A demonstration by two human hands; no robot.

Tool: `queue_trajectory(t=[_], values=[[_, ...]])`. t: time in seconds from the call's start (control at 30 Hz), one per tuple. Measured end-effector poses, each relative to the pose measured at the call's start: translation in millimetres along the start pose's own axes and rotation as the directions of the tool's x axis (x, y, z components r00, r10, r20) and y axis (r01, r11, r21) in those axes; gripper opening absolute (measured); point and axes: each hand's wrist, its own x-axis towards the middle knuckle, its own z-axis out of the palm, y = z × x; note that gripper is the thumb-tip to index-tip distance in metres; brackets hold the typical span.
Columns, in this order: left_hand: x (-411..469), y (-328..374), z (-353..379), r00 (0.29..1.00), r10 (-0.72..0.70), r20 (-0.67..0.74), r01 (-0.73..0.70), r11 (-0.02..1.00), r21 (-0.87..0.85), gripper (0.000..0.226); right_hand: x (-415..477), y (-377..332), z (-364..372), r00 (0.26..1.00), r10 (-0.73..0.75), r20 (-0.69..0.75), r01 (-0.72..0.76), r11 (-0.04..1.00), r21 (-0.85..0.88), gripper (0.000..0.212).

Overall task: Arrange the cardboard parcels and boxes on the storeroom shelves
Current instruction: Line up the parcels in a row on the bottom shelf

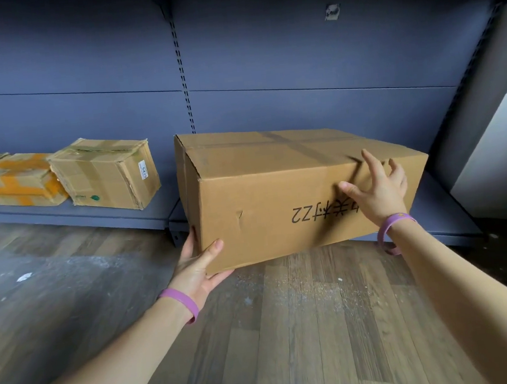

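Placing step. Left hand (pixel 197 265) cups the lower left corner of the large box (pixel 277 195); right hand (pixel 378 186), fingers spread, presses its top edge. The box overhangs the front edge of the shelf (pixel 446 210). Next, probably a level push backward.

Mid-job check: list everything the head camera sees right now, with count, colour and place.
floor: 1, grey-brown planks, dusty
shelf: 1 level, dark blue-grey, low above floor
back panel: 1, dark blue, behind shelf
slotted upright: 1, dark, between bays
sticker scrap: 1, pale, high on back panel
large box: 1, brown, upside-down black handwriting on front; over right bay, near edge overhanging floor
small boxes: 3, tan, one orange-taped, one cut by frame; row on left bay
wristbands: 2, purple, one per wrist
left hand: 1, grips large box's lower left corner
right hand: 1, fingers spread on its top front edge
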Motion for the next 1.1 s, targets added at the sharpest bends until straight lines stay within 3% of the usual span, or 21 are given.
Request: queue_trajectory(t=[0.17,0.3,0.33,0.47,0.53,0.67,0.93,1.1], values=[[7,5,-18,1.0,-0.016,0.021,0.015,0.999,0.037,0.094,12,14,-4,0.991,0.136,-0.01,-0.134,0.985,0.108,0.078],[15,14,-28,0.998,-0.051,0.023,0.049,0.997,0.065,0.137,20,30,-13,0.987,0.161,-0.004,-0.16,0.983,0.093,0.076],[17,15,-30,0.998,-0.051,0.026,0.049,0.996,0.068,0.134,21,34,-15,0.984,0.18,-0.008,-0.178,0.979,0.095,0.075],[22,16,-32,1.0,-0.017,0.003,0.017,0.999,0.048,0.086,24,56,-23,0.969,0.248,-0.015,-0.245,0.963,0.113,0.074],[22,18,-34,1.0,0.001,-0.012,-0.001,0.999,0.053,0.077,25,64,-25,0.96,0.279,-0.018,-0.275,0.954,0.122,0.073],[22,19,-35,0.999,0.006,-0.041,-0.003,0.998,0.061,0.074,32,78,-28,0.956,0.295,-0.005,-0.291,0.946,0.14,0.075],[18,15,-36,0.997,-0.002,-0.073,0.005,1.0,0.03,0.065,38,89,-31,0.984,0.145,0.102,-0.164,0.961,0.223,0.075],[22,12,-34,0.994,0.009,-0.105,-0.007,1.0,0.023,0.067,33,94,-31,0.974,0.208,0.088,-0.224,0.935,0.275,0.068]])
